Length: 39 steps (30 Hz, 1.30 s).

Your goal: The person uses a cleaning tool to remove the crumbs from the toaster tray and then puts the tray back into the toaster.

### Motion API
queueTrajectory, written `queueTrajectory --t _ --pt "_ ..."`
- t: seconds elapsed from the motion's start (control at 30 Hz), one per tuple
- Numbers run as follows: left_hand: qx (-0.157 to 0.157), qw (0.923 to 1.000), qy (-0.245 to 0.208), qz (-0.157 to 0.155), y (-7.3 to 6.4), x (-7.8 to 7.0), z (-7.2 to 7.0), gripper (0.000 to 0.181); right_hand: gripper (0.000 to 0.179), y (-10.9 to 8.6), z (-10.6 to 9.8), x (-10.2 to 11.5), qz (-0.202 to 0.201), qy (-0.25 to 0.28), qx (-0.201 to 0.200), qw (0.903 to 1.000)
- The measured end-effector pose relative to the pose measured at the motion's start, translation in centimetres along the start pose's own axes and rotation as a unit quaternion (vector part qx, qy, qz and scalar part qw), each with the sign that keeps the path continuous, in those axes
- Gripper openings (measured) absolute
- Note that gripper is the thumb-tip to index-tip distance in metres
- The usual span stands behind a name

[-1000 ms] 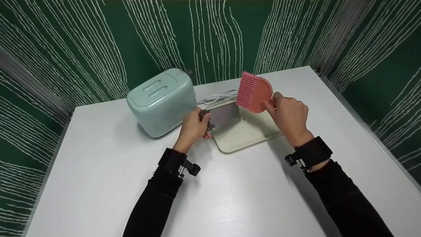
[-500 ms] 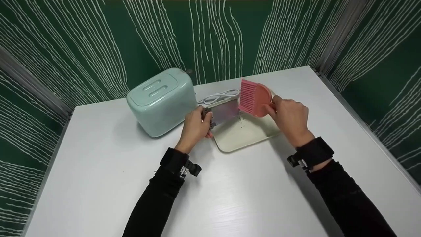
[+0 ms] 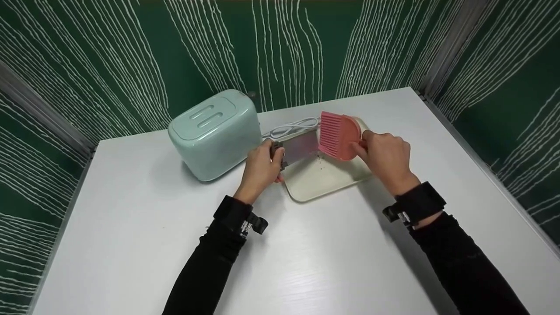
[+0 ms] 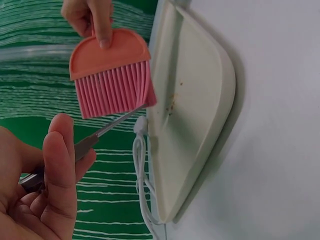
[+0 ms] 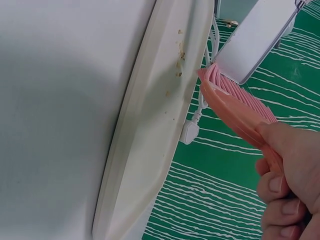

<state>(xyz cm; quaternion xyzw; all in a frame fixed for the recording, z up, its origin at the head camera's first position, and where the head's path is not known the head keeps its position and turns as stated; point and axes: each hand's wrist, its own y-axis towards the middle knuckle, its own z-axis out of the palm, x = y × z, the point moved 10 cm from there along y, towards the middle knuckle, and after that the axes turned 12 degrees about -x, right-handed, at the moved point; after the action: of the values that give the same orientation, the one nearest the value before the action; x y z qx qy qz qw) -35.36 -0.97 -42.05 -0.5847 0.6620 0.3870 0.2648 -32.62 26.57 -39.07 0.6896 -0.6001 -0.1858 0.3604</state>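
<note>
My left hand (image 3: 261, 168) pinches the dark end of a flat metal crumb tray (image 3: 299, 147), tilted over a cream tray (image 3: 313, 186). Seen nearly edge-on, the crumb tray (image 4: 120, 121) points at the brush in the left wrist view. In my right hand (image 3: 387, 155) is the handle of an orange brush (image 3: 348, 139) with pink bristles. Its bristles (image 4: 112, 90) bend at one corner against the crumb tray's far end. Small brown crumbs (image 5: 180, 55) lie in the cream tray below.
A mint-green toaster (image 3: 218, 135) stands left of the cream tray. Its white cord (image 3: 294, 127) lies bundled behind, with a plug (image 5: 190, 131) beside the cream tray's edge. Green walls with white streaks border the back and sides of the white table (image 3: 280, 262).
The brush has moved down and slightly toward me along the crumb tray's far end. My left hand has risen slightly, with the crumb tray still in it.
</note>
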Motion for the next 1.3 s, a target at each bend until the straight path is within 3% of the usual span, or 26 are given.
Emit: queueTrajectory --t 0.33,0.53,0.63,0.73,0.8,0.93,1.13,1.3 --pt "-0.006 0.9999 0.010 0.010 0.1 0.0 -0.3 0.018 0.042 -0.3 -0.3 -0.4 0.007 0.014 0.028 0.9995" --pt "-0.019 0.9994 0.012 0.025 0.3 0.0 -0.6 0.018 0.051 -0.8 -0.2 -2.3 0.069 0.064 0.088 0.9917" --pt "-0.029 0.9986 0.025 0.035 0.3 -0.1 -0.8 0.019 0.052 -1.6 0.4 -3.2 0.117 0.099 0.151 0.9765" --pt "-0.039 0.9971 0.045 0.046 0.2 -0.4 -0.9 0.020 0.054 -2.9 1.2 -3.3 0.153 0.138 0.221 0.9534" --pt "-0.047 0.9954 0.062 0.056 0.2 -0.6 -0.9 0.021 0.053 -3.6 1.5 -2.7 0.163 0.168 0.257 0.9375" --pt "-0.064 0.9882 0.105 0.091 0.1 -1.2 -0.6 0.025 0.051 -4.9 2.1 -0.8 0.158 0.223 0.297 0.9148" --pt "-0.079 0.9744 0.140 0.157 -0.4 -2.5 0.0 0.027 0.045 -5.9 2.9 2.1 0.144 0.272 0.327 0.8936" --pt "-0.088 0.9662 0.138 0.199 -0.7 -3.3 0.2 0.026 0.046 -6.5 3.7 3.2 0.142 0.282 0.338 0.8867"
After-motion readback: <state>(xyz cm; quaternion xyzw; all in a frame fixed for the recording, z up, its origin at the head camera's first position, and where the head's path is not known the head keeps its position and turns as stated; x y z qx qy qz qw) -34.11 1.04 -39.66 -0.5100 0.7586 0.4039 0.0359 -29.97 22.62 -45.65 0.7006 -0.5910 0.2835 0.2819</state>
